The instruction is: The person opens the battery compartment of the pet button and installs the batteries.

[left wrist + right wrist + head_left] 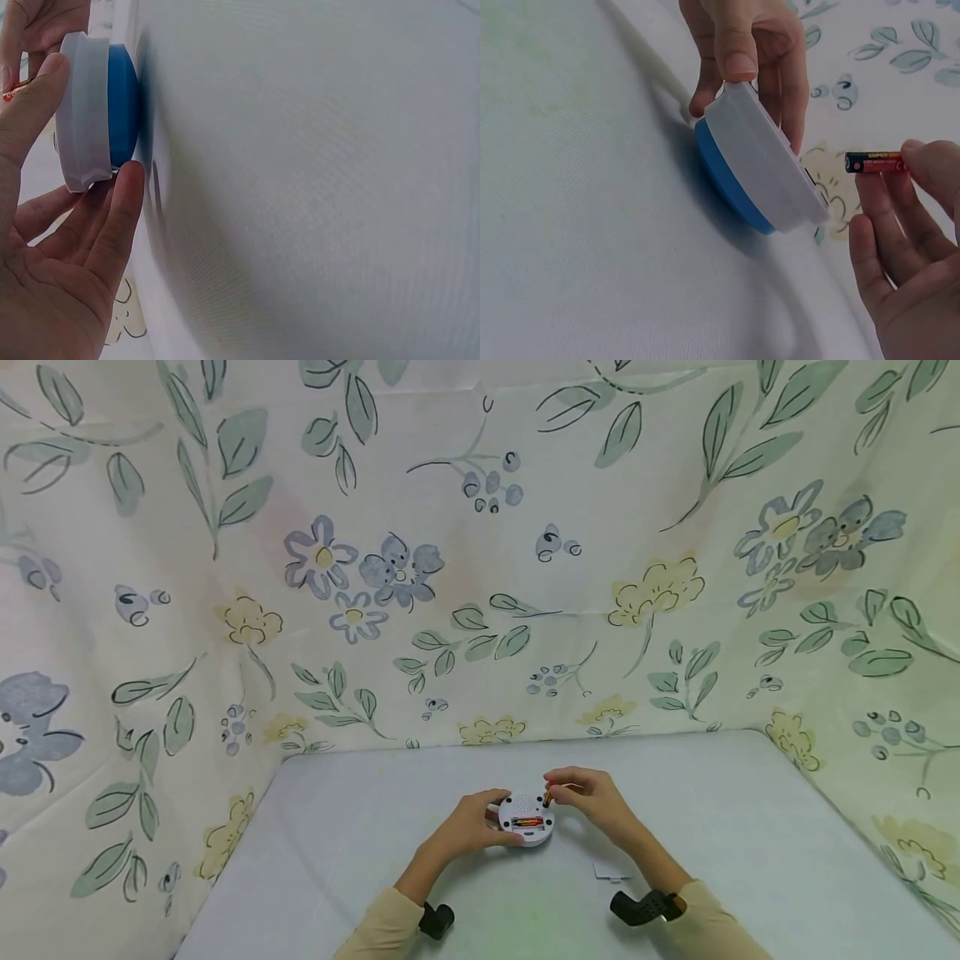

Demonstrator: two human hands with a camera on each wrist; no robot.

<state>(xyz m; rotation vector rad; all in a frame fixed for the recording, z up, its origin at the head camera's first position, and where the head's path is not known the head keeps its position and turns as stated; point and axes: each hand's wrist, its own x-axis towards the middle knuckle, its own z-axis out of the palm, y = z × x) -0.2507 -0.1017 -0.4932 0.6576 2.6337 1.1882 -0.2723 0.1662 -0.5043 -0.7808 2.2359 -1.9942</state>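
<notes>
Floral cloth point(495, 552) backs a pale counter point(360, 843). The right grip point(592, 797) pinches a battery point(875, 162) just beside the round device point(761, 161), whose open bay point(528, 829) holds another battery point(527, 822); the left grip point(472, 823) clasps the device's rim. Bracing it and matching poles before pressing seems wise.

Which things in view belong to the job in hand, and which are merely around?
Job:
round white-and-blue device, held by left hand
inserted battery
loose battery, pinched by right hand
small white cover, probably the device's

Around:
black wrist cameras
floral cloth
table
</notes>
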